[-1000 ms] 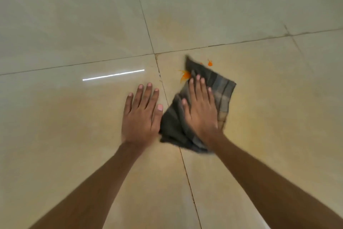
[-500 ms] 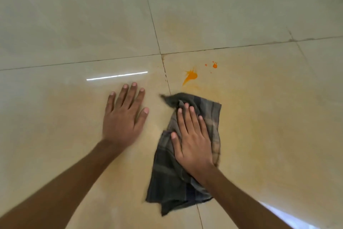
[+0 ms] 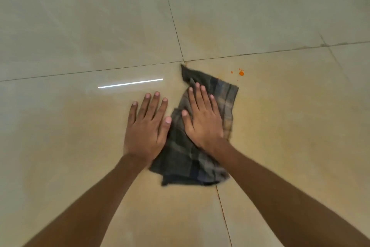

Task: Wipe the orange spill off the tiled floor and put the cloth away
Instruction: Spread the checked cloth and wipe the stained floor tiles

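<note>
A dark plaid cloth (image 3: 190, 158) lies crumpled on the beige tiled floor (image 3: 290, 126), its far corner near the crossing of the grout lines. My right hand (image 3: 204, 120) presses flat on the cloth's upper half, fingers spread. My left hand (image 3: 146, 126) rests palm down on the bare tile just left of the cloth, its thumb at the cloth's edge. Small orange drops (image 3: 241, 73) show on the tile beyond the cloth's right corner. No larger orange mark is visible; the cloth covers that spot.
Dark grout lines (image 3: 174, 22) cross just beyond the cloth. A bright streak of reflected light (image 3: 130, 83) lies on the tile ahead of my left hand. Glossy tiles stretch on every side.
My right hand has pushed the cloth forward over the larger orange splash, which no longer shows. My left hand has slid forward and right, up to the cloth.
</note>
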